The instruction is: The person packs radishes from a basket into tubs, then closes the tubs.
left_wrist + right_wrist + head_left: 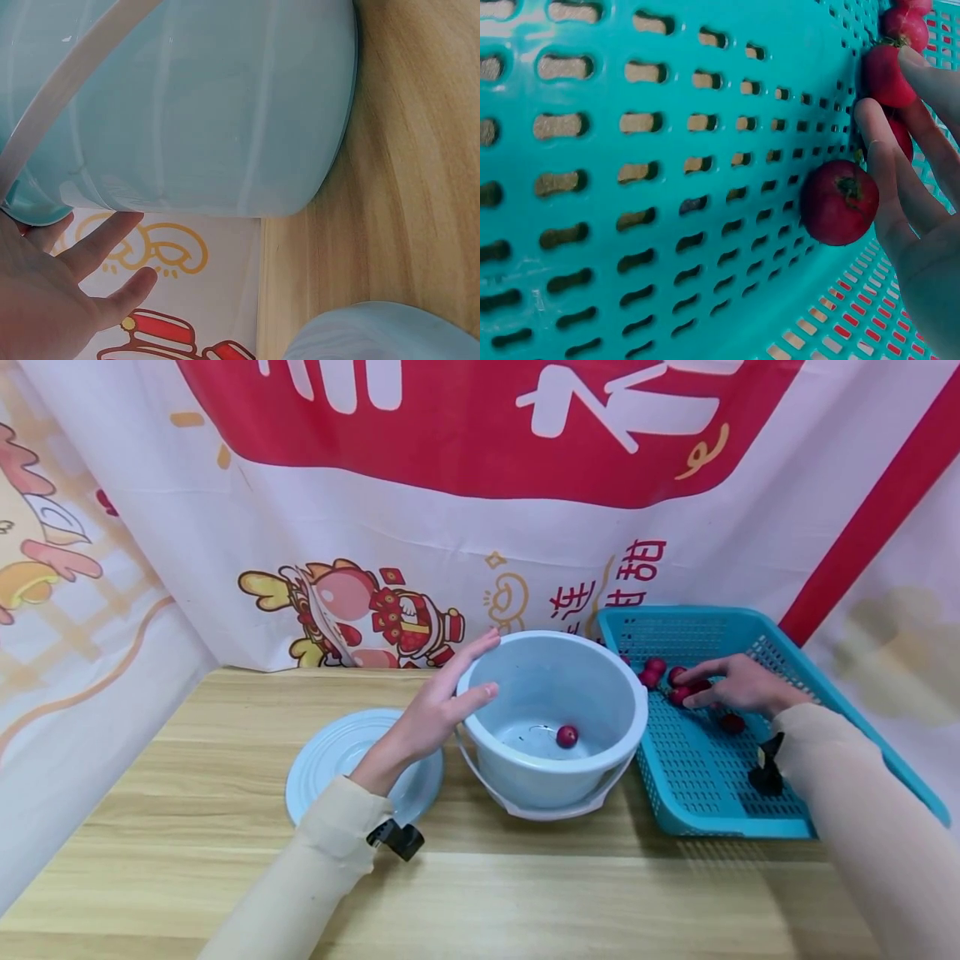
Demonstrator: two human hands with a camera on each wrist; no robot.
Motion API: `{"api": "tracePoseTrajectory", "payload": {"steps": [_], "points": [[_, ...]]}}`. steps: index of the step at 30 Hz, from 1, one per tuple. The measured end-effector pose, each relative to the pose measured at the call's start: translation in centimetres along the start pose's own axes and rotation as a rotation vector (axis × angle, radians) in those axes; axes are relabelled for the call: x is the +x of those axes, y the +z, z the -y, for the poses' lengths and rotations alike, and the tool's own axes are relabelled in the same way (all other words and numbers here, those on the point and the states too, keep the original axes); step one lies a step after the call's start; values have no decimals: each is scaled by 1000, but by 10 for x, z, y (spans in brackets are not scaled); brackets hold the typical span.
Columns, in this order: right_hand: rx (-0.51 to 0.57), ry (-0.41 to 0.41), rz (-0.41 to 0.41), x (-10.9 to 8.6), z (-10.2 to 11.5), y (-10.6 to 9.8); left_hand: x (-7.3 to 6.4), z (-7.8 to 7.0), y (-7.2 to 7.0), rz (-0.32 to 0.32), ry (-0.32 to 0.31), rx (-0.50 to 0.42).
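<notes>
A pale blue bucket (517,777) with a thin handle hanging at its front stands upright on the table. One red radish (567,737) lies on its bottom. My left hand (438,702) rests against the bucket's left side at the rim, its fingers spread and fairly straight. Inside the turquoise basket (697,781) on the right, my right hand (744,685) has its fingertips around a red radish (887,75). Another radish (840,202) with a green stub lies against the basket beside that hand. Several more radishes (656,666) lie toward the basket's back left.
A round pale blue lid (318,777) lies on the wooden table (187,827) to the left of the bucket, partly behind my left forearm. A printed white and red cloth (450,552) hangs along the back. The basket stands close to the bucket's right side.
</notes>
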State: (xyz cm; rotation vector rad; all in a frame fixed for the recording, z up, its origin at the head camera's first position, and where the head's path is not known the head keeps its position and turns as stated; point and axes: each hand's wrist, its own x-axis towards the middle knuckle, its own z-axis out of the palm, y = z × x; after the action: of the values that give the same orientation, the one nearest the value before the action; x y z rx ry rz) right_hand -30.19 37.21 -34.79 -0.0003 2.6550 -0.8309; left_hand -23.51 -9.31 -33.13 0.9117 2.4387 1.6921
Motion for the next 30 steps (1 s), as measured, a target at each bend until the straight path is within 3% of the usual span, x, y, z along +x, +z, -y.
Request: {"api": "tracePoseTrajectory", "payload": {"steps": [21, 30], "points": [[-27, -31, -14, 5, 8, 3, 0, 0, 0, -2, 4, 2], [16, -105, -40, -1, 20, 1, 1, 1, 0, 0, 7, 4]]}}
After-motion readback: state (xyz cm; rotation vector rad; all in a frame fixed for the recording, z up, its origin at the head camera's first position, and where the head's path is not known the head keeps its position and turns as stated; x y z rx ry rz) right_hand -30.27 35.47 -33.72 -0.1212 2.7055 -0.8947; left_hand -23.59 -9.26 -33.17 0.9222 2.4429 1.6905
